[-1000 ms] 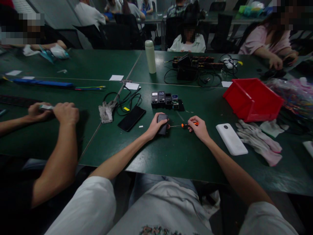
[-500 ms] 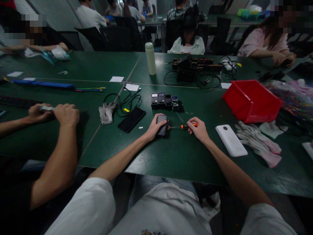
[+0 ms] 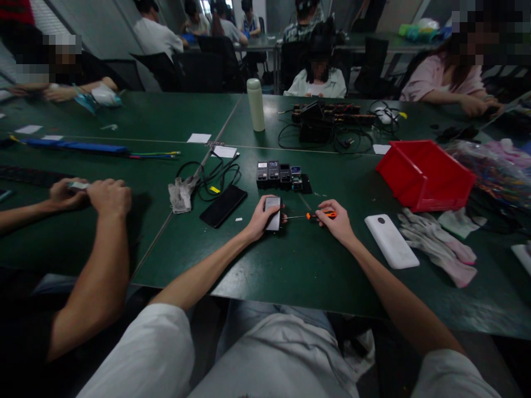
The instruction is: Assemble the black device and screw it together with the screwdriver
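One box (image 3: 272,222), probably light, stiff; hold by long sides. Left grip (image 3: 260,217) clasps it, right grip (image 3: 337,219) pinches screwdriver (image 3: 309,216), inward of worktop's (image 3: 269,276) near edge.

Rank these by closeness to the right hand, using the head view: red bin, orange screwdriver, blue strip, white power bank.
Nearest to the right hand:
1. Orange screwdriver, in its fingers.
2. White power bank, just to its right.
3. Red bin, farther right.
4. Blue strip, far left.
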Demonstrator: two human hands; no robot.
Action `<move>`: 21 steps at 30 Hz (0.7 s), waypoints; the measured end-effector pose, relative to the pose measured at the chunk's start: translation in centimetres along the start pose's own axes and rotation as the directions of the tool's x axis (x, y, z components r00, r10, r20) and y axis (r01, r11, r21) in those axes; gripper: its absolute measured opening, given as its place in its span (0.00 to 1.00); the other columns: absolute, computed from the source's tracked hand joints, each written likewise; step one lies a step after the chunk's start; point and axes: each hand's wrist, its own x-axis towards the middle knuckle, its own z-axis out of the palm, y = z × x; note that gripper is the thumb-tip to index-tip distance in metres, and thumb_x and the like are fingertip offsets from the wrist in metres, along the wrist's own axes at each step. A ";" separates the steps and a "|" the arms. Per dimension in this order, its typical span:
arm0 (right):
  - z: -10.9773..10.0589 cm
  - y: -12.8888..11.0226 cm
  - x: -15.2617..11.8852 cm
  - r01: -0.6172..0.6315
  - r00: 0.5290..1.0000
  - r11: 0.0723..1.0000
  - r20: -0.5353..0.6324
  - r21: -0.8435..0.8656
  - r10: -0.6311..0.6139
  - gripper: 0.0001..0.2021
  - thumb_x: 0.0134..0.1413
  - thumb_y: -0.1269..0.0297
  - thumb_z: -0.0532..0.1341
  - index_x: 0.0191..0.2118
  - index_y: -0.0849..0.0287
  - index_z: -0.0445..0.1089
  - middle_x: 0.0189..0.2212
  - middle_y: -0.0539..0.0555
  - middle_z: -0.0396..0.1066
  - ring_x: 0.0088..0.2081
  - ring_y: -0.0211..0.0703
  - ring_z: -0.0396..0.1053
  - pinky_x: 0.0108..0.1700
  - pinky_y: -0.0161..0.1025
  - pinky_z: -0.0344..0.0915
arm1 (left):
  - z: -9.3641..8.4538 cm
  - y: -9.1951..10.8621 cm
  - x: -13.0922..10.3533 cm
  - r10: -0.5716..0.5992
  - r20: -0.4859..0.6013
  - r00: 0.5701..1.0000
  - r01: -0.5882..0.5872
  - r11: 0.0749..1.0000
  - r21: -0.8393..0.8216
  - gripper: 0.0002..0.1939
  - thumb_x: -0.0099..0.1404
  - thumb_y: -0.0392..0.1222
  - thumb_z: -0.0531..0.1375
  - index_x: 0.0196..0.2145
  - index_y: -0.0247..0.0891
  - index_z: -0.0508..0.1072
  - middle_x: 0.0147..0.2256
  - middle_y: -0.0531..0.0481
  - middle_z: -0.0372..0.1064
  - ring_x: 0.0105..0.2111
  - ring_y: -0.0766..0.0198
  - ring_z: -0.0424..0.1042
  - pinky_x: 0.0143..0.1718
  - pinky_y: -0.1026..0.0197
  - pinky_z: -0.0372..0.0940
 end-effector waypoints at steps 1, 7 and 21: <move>0.0 -0.1 0.0 0.005 1.000 1.000 -0.003 -0.003 -0.006 0.16 0.52 0.53 0.63 0.41 0.57 0.65 0.27 0.48 0.69 0.23 0.37 0.68 0.27 0.37 0.67 | 0.0 0.0 0.0 -0.001 -0.001 1.000 0.001 1.000 -0.001 0.23 0.58 0.46 0.62 0.47 0.42 0.58 0.41 0.49 0.69 0.30 0.64 0.74 0.34 0.54 0.74; 0.0 -0.1 0.1 0.020 0.999 1.000 -0.026 0.013 -0.020 0.17 0.50 0.53 0.65 0.42 0.56 0.64 0.30 0.49 0.69 0.25 0.39 0.69 0.30 0.38 0.68 | -0.1 -0.1 0.1 -0.013 -0.014 1.000 0.013 1.000 -0.003 0.23 0.58 0.47 0.62 0.48 0.43 0.58 0.41 0.49 0.69 0.31 0.63 0.76 0.34 0.53 0.74; 0.1 0.0 0.1 -0.044 0.999 0.998 -0.019 0.049 0.045 0.15 0.52 0.53 0.63 0.40 0.58 0.66 0.30 0.51 0.70 0.26 0.38 0.69 0.27 0.35 0.66 | 0.0 -0.4 -0.1 0.073 -0.014 0.997 -0.073 0.996 -0.044 0.23 0.59 0.45 0.62 0.49 0.43 0.57 0.41 0.49 0.68 0.30 0.65 0.75 0.34 0.55 0.74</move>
